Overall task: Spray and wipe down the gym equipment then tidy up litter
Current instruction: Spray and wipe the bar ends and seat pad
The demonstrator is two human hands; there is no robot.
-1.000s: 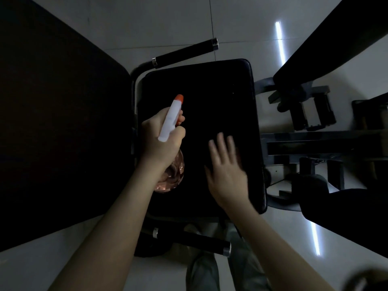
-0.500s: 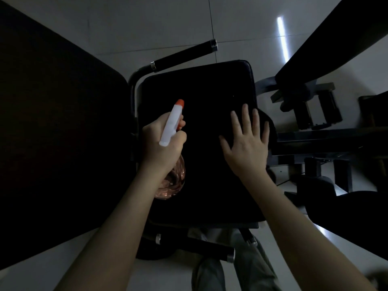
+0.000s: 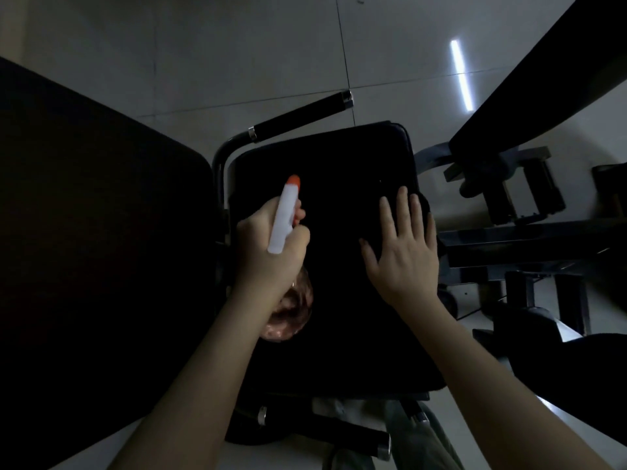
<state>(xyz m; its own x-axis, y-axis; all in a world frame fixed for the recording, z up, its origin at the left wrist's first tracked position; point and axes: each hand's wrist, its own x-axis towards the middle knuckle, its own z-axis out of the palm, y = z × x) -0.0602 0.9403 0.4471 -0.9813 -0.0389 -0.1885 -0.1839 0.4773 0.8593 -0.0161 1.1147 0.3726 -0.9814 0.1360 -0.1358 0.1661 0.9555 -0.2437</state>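
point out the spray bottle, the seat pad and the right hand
spray bottle [image 3: 283, 218]: head view, white sprayer top
seat pad [image 3: 325, 171]: head view, bare far half
right hand [image 3: 403, 256]: head view, back of the hand

1 wide-angle camera, worn on the head, looks steeply down from close above a black padded seat [image 3: 339, 171], centred in frame. The left hand [image 3: 271, 252] and right hand [image 3: 403, 256] reach in over the seat from the bottom edge; tiled floor [image 3: 203, 45] shows beyond it.
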